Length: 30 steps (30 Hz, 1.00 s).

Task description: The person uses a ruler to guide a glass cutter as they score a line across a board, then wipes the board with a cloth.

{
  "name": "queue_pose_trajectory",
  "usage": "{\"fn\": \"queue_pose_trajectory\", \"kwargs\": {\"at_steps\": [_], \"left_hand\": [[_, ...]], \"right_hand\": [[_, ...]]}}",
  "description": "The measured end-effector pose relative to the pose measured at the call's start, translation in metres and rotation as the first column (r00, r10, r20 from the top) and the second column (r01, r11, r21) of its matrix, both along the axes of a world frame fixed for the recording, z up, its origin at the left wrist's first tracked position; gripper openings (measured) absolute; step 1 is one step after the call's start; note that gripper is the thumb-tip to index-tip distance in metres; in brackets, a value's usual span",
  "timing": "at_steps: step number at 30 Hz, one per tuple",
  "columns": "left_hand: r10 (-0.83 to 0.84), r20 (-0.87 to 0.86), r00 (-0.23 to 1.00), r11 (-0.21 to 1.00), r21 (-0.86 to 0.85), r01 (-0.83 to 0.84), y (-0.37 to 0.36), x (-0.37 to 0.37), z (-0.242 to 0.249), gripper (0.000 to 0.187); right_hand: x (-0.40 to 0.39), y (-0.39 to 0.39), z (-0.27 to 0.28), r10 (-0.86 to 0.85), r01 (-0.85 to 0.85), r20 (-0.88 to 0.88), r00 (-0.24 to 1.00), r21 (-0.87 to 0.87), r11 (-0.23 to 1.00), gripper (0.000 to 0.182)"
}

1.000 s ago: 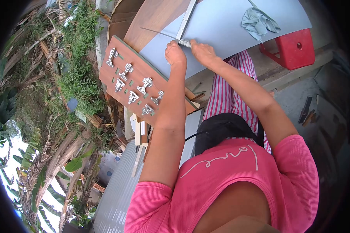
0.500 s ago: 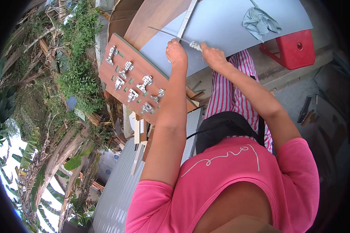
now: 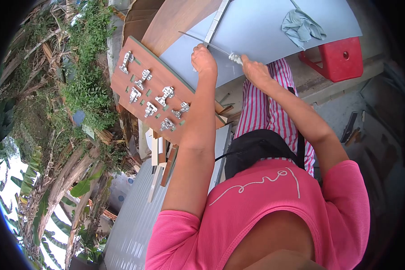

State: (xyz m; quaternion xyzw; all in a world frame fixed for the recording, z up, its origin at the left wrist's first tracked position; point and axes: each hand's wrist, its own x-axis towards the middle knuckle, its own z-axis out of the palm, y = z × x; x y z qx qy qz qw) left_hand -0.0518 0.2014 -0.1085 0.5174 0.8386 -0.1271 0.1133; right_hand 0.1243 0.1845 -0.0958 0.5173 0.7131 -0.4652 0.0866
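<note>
My left hand [image 3: 204, 58] is closed at the near end of a narrow silvery metal strip [image 3: 217, 20], which lies over a pale blue sheet [image 3: 261, 27]. In my right hand [image 3: 256, 72] is the handle end of a thin, long saw-like blade [image 3: 195, 37] with white wrapping [image 3: 235, 57] near the grip. The blade crosses the strip just beyond my left fingers. Whether it has teeth is too fine to see. Left of my left forearm, a brown board [image 3: 135, 81] carries several metal cabinet hinges [image 3: 165, 94] beside small green-edged slots.
A crumpled grey-blue cloth [image 3: 301, 28] rests on the sheet's right part. Beneath that edge stands a red plastic stool [image 3: 342, 58]. Wood offcuts [image 3: 159, 153] and a corrugated panel [image 3: 130, 211] are at lower left, with plants [image 3: 92, 67] beyond.
My right hand has moved a little to the right and down, drawing the blade back across the strip. My left hand stays in nearly the same place.
</note>
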Motion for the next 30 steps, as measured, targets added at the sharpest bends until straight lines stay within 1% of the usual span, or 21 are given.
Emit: {"fn": "queue_pose_trajectory", "kwargs": {"at_steps": [1,3,4,5,6,9,10,12,14,17,21,24,25,27,28,30], "left_hand": [[-0.007,-0.011,1.000,1.000,-0.001,0.007,0.000,0.000,-0.001,0.007],[-0.010,-0.022,1.000,1.000,-0.013,0.009,-0.004,-0.001,-0.001,0.007],[0.024,0.010,1.000,1.000,-0.019,-0.024,-0.003,-0.002,-0.001,0.009],[0.057,0.043,0.997,0.998,-0.023,-0.056,0.000,-0.001,-0.001,0.015],[0.054,0.043,0.998,0.998,-0.022,-0.053,0.002,-0.001,-0.001,0.015],[0.070,0.063,0.996,0.997,-0.011,-0.070,0.001,-0.003,-0.001,0.015],[0.055,0.046,0.997,0.998,-0.020,-0.054,0.000,-0.003,0.000,0.015],[0.049,0.039,0.998,0.999,-0.015,-0.049,0.003,-0.002,0.000,0.015],[0.048,0.060,0.997,0.999,-0.008,-0.048,0.000,-0.002,-0.001,0.014],[0.072,0.026,0.997,0.997,-0.019,-0.071,0.000,-0.001,-0.003,0.013],[0.090,0.050,0.995,0.996,-0.013,-0.090,0.000,0.001,-0.003,0.014],[0.056,0.052,0.997,0.998,-0.029,-0.055,-0.002,-0.004,-0.001,0.015],[0.053,0.043,0.998,0.998,-0.038,-0.051,-0.001,-0.003,-0.001,0.015],[0.061,0.043,0.997,0.998,-0.036,-0.060,0.002,0.000,-0.002,0.015],[0.063,0.031,0.997,0.997,-0.035,-0.062,0.002,0.000,-0.002,0.014],[0.062,0.019,0.998,0.997,-0.046,-0.061,-0.004,0.000,-0.002,0.014]], "right_hand": [[0.006,-0.002,0.007,0.012,-0.012,0.002,1.000,0.005,1.000,0.015],[0.013,-0.007,0.017,0.028,-0.016,0.101,0.995,-0.117,0.993,0.016],[0.005,-0.004,0.015,0.026,-0.014,0.102,0.994,-0.121,0.993,0.016],[-0.012,0.006,0.007,0.007,-0.005,0.039,0.999,-0.049,0.999,0.016],[-0.028,0.018,0.001,-0.007,0.008,-0.026,1.000,0.023,1.000,0.016],[-0.065,0.038,-0.013,-0.017,0.022,-0.081,0.997,0.061,0.998,0.016],[-0.061,0.031,-0.011,-0.025,0.029,-0.085,0.996,0.051,0.998,0.016],[-0.028,0.017,-0.003,-0.024,0.026,-0.048,0.999,0.026,0.999,0.015],[0.008,-0.006,0.008,0.001,0.003,0.068,0.998,-0.057,0.998,0.015],[0.014,-0.013,0.016,-0.001,0.009,0.084,0.996,-0.091,0.996,0.015],[-0.049,0.026,-0.012,-0.017,0.021,-0.064,0.998,0.054,0.998,0.017],[-0.050,0.028,-0.011,-0.013,0.018,-0.073,0.997,0.062,0.998,0.018],[-0.037,0.019,-0.009,-0.014,0.019,-0.071,0.997,0.066,0.998,0.018],[0.002,-0.004,0.003,-0.029,0.034,0.058,0.998,-0.083,0.996,0.017],[0.005,-0.006,0.006,-0.019,0.024,0.061,0.998,-0.080,0.997,0.017],[0.011,-0.012,0.012,-0.034,0.047,0.098,0.995,-0.130,0.990,0.017]]}}
